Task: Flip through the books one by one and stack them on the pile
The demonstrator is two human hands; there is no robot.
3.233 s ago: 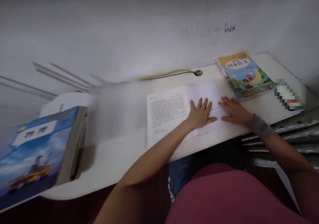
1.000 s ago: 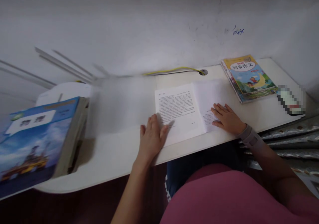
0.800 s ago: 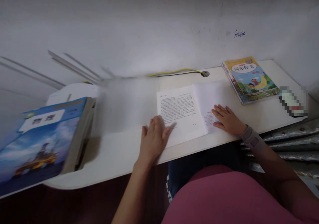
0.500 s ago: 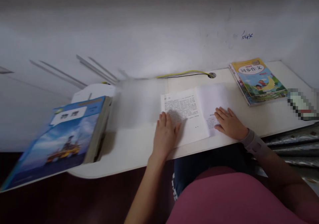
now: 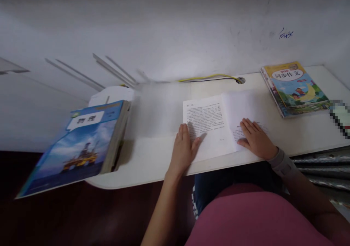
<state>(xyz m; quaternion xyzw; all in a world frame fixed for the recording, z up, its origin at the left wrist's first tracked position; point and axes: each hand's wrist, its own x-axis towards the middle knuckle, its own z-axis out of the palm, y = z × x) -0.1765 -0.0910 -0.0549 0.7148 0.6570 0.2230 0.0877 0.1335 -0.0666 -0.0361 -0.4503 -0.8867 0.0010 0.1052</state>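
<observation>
Left hand, earlier over the right page, lies uncurled at the left of the book; right hand rests flat, unclenched. White desk mid-frame; scribbled wall above.

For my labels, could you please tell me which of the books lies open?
The white-paged book in the middle, with the right hand on its page; the blue-covered book at left and yellow-topped book at right are closed.

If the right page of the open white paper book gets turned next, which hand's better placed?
Right, probably. The bare right hand, grey band at its wrist, lies partly over the right page; the bare left hand is by the outer edge of the left page.
</observation>
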